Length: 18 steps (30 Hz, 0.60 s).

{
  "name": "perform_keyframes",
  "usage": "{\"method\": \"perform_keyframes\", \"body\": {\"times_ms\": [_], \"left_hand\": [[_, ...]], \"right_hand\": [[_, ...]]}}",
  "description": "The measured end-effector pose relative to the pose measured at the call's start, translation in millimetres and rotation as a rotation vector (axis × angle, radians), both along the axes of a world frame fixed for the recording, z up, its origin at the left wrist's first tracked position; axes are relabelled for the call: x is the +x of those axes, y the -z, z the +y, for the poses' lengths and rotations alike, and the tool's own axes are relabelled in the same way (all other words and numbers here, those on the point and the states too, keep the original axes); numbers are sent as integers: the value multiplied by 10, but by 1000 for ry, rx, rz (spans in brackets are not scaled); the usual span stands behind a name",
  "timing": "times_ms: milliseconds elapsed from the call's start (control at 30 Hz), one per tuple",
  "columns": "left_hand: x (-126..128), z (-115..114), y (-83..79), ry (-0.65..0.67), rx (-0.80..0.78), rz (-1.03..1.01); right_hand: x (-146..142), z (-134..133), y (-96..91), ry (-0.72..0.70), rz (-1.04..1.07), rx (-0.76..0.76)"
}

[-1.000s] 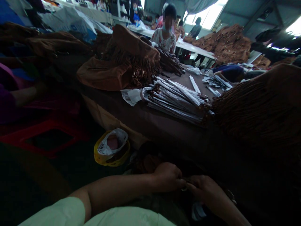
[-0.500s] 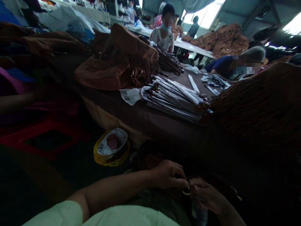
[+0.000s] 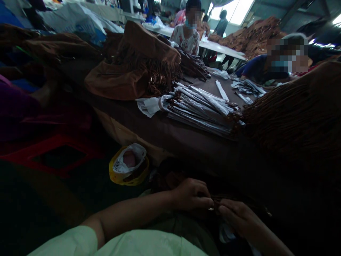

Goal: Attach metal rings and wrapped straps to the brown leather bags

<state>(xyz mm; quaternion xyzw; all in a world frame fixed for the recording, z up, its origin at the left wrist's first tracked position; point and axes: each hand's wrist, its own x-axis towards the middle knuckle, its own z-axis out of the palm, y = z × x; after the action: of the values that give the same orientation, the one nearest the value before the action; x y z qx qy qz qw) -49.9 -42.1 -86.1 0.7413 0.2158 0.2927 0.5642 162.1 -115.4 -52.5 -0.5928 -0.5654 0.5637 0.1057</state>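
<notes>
Left hand (image 3: pixel 191 195) and right hand (image 3: pixel 237 217) meet low in front of the body, fingers (image 3: pixel 205 202) pinched together on a small metal ring (image 3: pixel 211 209) on a dark strap (image 3: pixel 226 202)! Wrapped bundles (image 3: pixel 202 110) sit up on the tabletop (image 3: pixel 183 140).

Bundle of wrapped straps (image 3: pixel 199 112) on worktop (image 3: pixel 170 135), fringed bag (image 3: pixel 130 67) behind and left of it, fringed pile (image 3: pixel 295 106) right; plastic bag (image 3: pixel 129 163) below near edge, stool (image 3: pixel 61 153) left.

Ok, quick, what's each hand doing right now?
Left hand: closed, fingers pinching a dark strap beside a small metal ring.
Right hand: closed on the same strap, grip hard to see in the dark.
</notes>
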Motion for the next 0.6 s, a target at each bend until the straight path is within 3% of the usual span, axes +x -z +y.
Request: {"method": "perform_keyframes", "body": {"times_ms": [33,67,200,267,400,467,533,600], "left_hand": [[-4,0,-7,19,-47,-45],[-7,-1,-13,32,-88,-80],[-21,3,17,-13,-145,-94],[-30,12,57,-44,-85,-14],[-18,34,99,-75,13,100],[-7,42,77,-68,-21,35],[-3,40,34,-31,-93,-59],[-10,26,-7,45,-187,-142]], "right_hand": [[63,42,64,-5,78,-70],[105,74,139,79,270,-169],[55,91,338,85,386,-233],[-43,45,275,27,221,-136],[-199,-70,-46,-73,-380,326],[-201,-79,-155,-56,-448,390],[-142,-41,-164,-45,-322,288],[-62,13,-77,-38,-22,46]]}}
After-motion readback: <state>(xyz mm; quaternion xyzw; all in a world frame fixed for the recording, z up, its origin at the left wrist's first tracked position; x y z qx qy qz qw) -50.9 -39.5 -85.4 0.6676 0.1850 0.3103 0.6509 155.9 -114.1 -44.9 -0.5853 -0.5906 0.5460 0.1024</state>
